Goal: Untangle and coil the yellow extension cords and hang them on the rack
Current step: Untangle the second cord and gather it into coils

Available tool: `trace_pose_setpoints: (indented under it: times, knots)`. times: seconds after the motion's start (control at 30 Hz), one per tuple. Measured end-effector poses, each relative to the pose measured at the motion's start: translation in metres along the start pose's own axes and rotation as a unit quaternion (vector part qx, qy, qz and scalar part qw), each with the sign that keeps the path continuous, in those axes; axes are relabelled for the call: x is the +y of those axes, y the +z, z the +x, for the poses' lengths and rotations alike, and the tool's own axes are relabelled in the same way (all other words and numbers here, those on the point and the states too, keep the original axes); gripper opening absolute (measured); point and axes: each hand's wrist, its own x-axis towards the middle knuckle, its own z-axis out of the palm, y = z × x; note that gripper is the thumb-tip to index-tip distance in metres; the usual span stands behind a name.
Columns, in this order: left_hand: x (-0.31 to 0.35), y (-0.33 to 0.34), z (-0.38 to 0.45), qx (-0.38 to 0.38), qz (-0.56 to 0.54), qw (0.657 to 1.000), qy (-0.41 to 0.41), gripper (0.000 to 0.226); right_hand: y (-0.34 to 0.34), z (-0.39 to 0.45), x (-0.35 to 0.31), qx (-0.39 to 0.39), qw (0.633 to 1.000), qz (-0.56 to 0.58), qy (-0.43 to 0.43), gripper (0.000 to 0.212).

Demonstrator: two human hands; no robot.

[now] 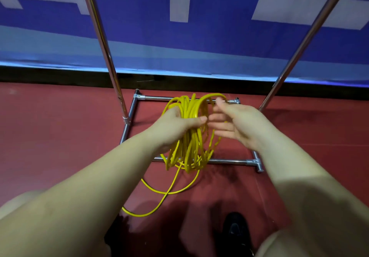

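Head view, near to far. Nearest, at the bottom edge: a dark shoe (236, 230) on the red floor (60, 136), and beside it the loose tail of the yellow cord (159, 202), trailing in a curve across the floor, not yet gathered.

Further up, left hand (177, 122) wrapped around the bundle of coiled loops (191, 136), thumb across the front strands, loops hanging below the fist. Right hand (233, 124) just beside the bundle, fingers spread and relaxed, gripping nothing; fingertips near the top loops, contact not clear.

Judged step: still coiling, most of the length already in the bundle. To do it well: keep the left grip firm at one point so loops stay even; draw the floor tail up with the right in loops matching those already made; lay each beside the last rather than crossing; watch for the tail snagging on the rack's base bars.

Behind the hands, chrome rack base (199, 160) on the floor, uprights (103, 42) rising out of view; hanging bar not seen.

Farthest, blue banner (139, 16) with large white shapes, cropped, not readable. No brand or label visible on the cord.
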Motion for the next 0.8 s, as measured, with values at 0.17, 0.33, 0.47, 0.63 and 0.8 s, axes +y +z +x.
trace_pose_setpoints:
  times: [0.17, 0.33, 0.47, 0.63, 0.8]
  knots:
    - [0.009, -0.01, 0.005, 0.074, -0.126, 0.989, -0.035, 0.019, 0.014, -0.007, 0.018, -0.074, 0.927, -0.334, -0.155, 0.016]
    - [0.012, -0.019, 0.007, 0.112, -0.189, 0.975, -0.032, 0.02, 0.016, -0.008, 0.014, -0.067, 0.916, -0.334, -0.213, 0.018]
    - [0.021, -0.031, 0.01, 0.127, -0.293, 0.947, -0.033, 0.025, 0.012, -0.011, 0.023, -0.181, 0.867, -0.453, -0.1, 0.018]
    - [0.026, -0.053, 0.012, 0.152, -0.354, 0.923, -0.014, 0.025, -0.004, -0.008, 0.031, -0.171, 0.814, -0.554, -0.027, 0.004]
    - [0.022, -0.059, 0.01, 0.138, -0.337, 0.931, -0.024, 0.018, -0.012, -0.006, 0.016, -0.02, 0.959, -0.282, 0.031, 0.007]
